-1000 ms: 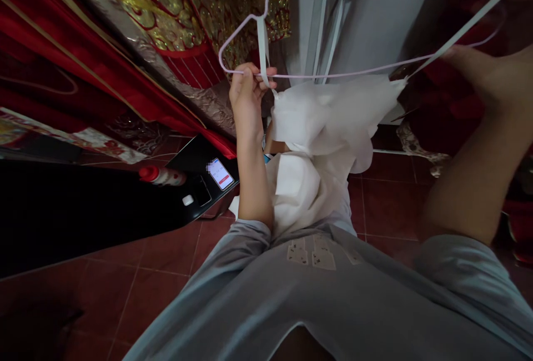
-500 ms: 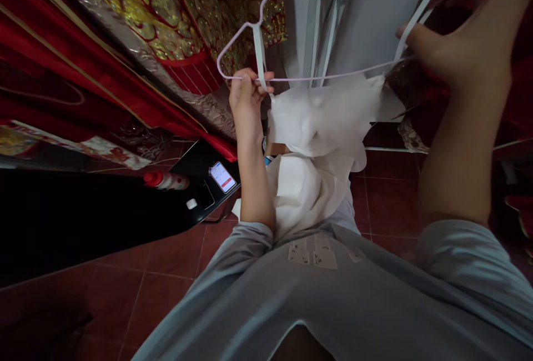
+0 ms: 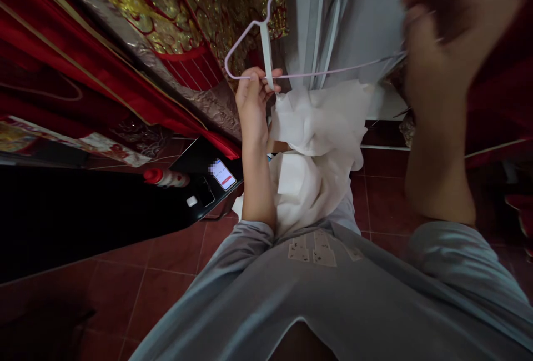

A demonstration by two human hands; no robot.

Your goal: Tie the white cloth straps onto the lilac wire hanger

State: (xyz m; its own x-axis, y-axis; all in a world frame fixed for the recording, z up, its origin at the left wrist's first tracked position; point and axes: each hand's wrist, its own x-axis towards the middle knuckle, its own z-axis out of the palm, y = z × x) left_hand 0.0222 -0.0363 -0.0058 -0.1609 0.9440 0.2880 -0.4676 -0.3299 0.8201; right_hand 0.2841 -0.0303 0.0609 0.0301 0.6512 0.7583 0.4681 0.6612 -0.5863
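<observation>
My left hand (image 3: 253, 90) is closed on the lower bar of a pale pink clothes hanger (image 3: 333, 73), near its left end. A white strap (image 3: 267, 53) loops over the hanger's left shoulder and passes by the left fingers. Below the bar hangs a sheer white garment (image 3: 297, 183), bunched down to my lap. My right hand (image 3: 453, 22), blurred by motion, is raised at the hanger's right end with thumb and forefinger curled close together. What sits between them cannot be made out. The garment's right strap is only a faint smear beside that hand, which hides the hanger's right end.
Red and gold sequinned garments (image 3: 187, 16) hang at the left. A black table (image 3: 104, 211) holds a lit phone (image 3: 224, 174), a dark phone (image 3: 205, 191), a small white case (image 3: 191, 201) and a red-capped bottle (image 3: 166, 178). Dark red cloth hangs at the right, above red floor tiles (image 3: 387, 205).
My right hand has moved inward and up, its fingers curling together; the right strap, earlier stretched out clearly, is now a blur. My left hand keeps its hold on the hanger.
</observation>
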